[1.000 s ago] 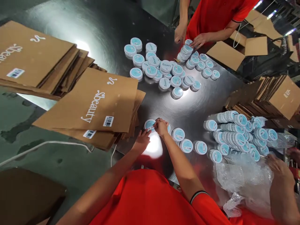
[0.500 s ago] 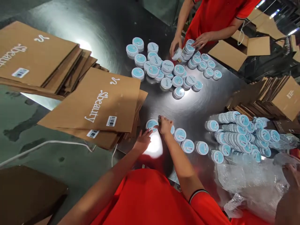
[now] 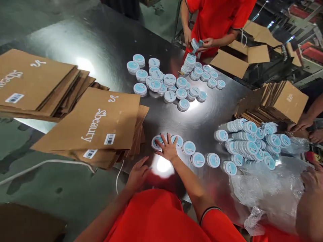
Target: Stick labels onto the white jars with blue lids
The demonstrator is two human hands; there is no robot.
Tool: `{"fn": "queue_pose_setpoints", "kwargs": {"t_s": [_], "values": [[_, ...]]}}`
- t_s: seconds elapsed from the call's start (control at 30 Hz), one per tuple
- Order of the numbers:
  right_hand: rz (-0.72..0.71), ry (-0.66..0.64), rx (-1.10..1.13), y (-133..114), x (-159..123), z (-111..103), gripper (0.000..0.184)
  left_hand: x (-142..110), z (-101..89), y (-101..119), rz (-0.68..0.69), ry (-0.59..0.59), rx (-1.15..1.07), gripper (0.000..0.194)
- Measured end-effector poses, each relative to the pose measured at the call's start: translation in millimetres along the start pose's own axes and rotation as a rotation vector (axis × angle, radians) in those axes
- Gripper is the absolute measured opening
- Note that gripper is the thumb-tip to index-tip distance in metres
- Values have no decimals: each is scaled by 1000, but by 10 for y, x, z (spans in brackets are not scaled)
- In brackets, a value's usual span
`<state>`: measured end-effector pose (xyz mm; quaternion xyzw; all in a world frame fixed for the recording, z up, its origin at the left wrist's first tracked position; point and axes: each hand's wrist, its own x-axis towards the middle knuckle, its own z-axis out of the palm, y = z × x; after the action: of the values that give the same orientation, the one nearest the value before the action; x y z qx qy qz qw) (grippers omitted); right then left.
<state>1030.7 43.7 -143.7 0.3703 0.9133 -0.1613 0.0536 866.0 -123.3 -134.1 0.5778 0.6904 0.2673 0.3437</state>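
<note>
My right hand [image 3: 168,149] is open with fingers spread over the table. Its fingertips reach the near side of a round white jar with a pale blue top [image 3: 156,142], partly covering it. To its right stands another such jar [image 3: 178,141], part of a curved row with more jars [image 3: 188,148]. My left hand [image 3: 138,173] is near the table's front edge, apart from the jars. Its fingers are loosely stretched, and no held object shows in it.
Flat printed cartons [image 3: 116,117] are stacked at left. Stacked jars [image 3: 156,85] stand mid-table; more lie piled at right [image 3: 248,148] beside clear plastic wrap [image 3: 267,191]. Across the table a co-worker [image 3: 212,23] holds jars near an open carton [image 3: 229,62]. Another person's hand [image 3: 311,174] is at right.
My left hand has left the jar and drawn back toward me. My right hand has opened out and spread over the jar. The co-worker opposite has lifted jars off the table.
</note>
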Motion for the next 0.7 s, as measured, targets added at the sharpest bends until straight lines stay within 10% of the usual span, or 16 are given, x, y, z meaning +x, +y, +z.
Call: {"fn": "queue_pose_setpoints", "kwargs": {"t_s": [0.47,0.7], "values": [[213,-8,-167,1350,-1242,-98,58,99,-246,646,-70,-34,-211,25],[405,86,-190,1736,-1572,-129,57,39,-188,550,-170,-88,-281,23]]}}
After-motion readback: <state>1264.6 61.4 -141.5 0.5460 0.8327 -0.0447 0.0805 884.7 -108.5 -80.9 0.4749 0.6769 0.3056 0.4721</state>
